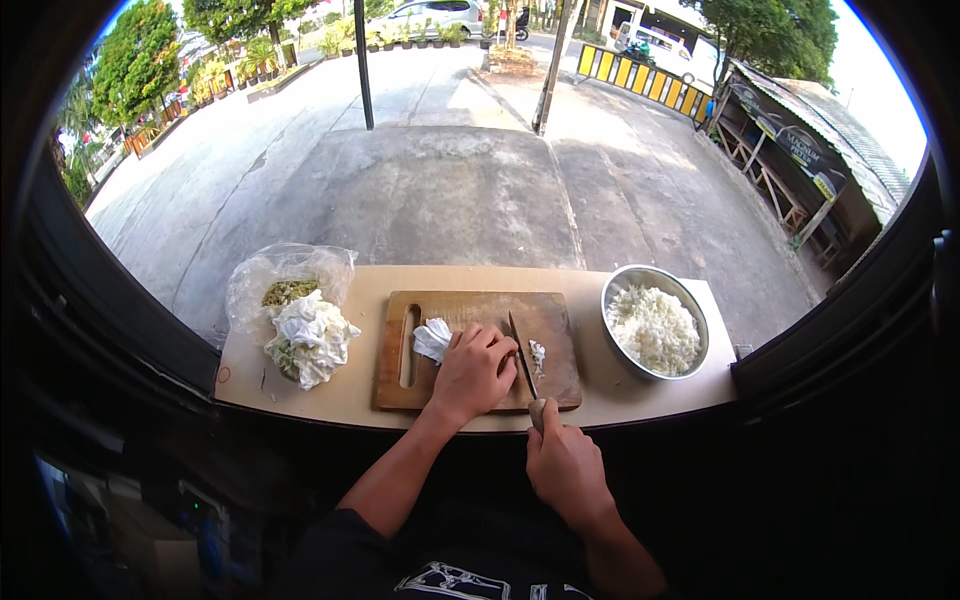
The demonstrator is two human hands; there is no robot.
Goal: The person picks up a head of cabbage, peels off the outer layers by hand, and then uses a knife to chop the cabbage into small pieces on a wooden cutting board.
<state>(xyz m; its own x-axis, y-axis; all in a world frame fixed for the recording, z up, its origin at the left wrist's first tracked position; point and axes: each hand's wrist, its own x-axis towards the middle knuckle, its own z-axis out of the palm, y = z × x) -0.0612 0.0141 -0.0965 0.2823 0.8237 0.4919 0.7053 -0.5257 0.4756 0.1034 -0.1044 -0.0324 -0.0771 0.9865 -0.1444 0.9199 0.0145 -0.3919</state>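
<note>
On a wooden cutting board [480, 304], my left hand [476, 367] presses down with curled fingers on a pale, leaf-like food piece [431, 340]. Part of that piece sticks out to the left; the rest is hidden beneath the fingers. My right hand [568, 461] grips the wooden handle of a kitchen knife [526, 360]. Its blade points away from me, close beside my left fingertips. Small white cut bits [537, 356] lie just right of the blade. Whether the edge touches the food cannot be seen.
A metal bowl [606, 330] heaped with finely chopped white food [652, 330] stands right of the board. At left, a crumpled white leafy pile [311, 337] sits against a clear plastic bag [300, 259]. The narrow tabletop [465, 275] ends at a window-like opening onto concrete paving [450, 195].
</note>
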